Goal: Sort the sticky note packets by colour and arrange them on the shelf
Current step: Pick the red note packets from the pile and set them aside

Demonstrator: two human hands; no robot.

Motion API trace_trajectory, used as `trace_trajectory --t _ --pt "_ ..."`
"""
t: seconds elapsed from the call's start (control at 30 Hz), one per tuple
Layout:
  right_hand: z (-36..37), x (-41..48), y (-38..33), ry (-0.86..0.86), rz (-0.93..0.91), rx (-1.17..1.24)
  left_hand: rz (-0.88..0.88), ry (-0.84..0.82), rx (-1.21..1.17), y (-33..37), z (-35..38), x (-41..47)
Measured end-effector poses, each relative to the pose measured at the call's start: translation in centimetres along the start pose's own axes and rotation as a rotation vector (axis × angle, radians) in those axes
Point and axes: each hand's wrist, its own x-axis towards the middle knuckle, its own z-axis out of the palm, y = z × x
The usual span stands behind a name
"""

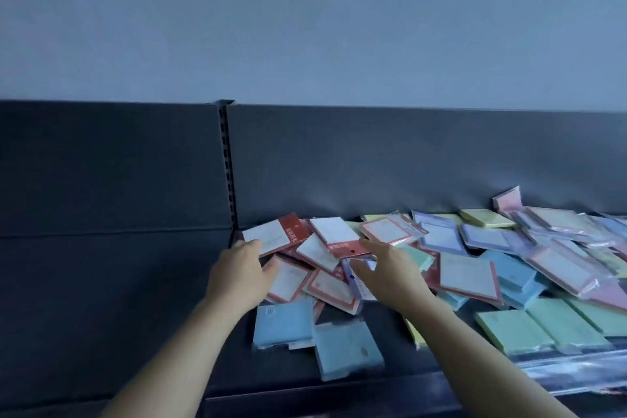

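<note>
Head view | dark grey metal shelf [380, 322]: bare floor front-centre, back panel close behind | heap of mixed pastel wrapped sticky note packets [475, 265]: unsorted, likely to slide | red-bordered white packets [330, 285]: between the hands | two light blue packets [283, 322]: near front lip, sweep could knock them off | left hand [242, 268], right hand [386, 265]: fingers spread on packets, grasping nothing.

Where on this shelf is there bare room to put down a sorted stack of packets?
The left shelf bay, left of the slotted upright, is bare. A small dark patch lies between the blue packets and the green packets. Rightward, the mixed pile is crowded.
</note>
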Motion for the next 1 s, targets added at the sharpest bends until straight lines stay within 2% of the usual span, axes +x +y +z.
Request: trace_trajectory --t 0.1,0.37,0.5,0.6,0.73,0.87,1.0 --pt "0.8 1.9 0.2 -0.023 -0.019 -0.03 0.005 0.01 0.018 -0.3 0.3 1.9" --pt "2.6 6.0 -0.9 -0.106 -0.023 -0.047 -0.022 -0.283 0.135 -1.6 0.4 7.5" --pt "3.4 7.5 -0.9 -0.164 -0.015 -0.148 -0.046 -0.398 0.176 -2.1 0.5 8.8" --pt "3.5 8.2 -0.9 -0.207 0.0 -0.225 -0.088 -0.344 0.149 -2.5 0.4 9.1" --pt "3.7 8.6 -1.0 -0.244 0.039 -0.216 -0.142 -0.202 -0.016 -3.1 -0.1 9.0" --pt "3.5 8.8 -1.2 -0.178 0.082 -0.081 -0.156 -0.031 -0.012 -2.7 -0.6 7.8" --pt "3.5 8.5 -1.6 -0.129 0.058 0.071 -0.197 0.08 -0.199 -2.9 -1.5 6.9"
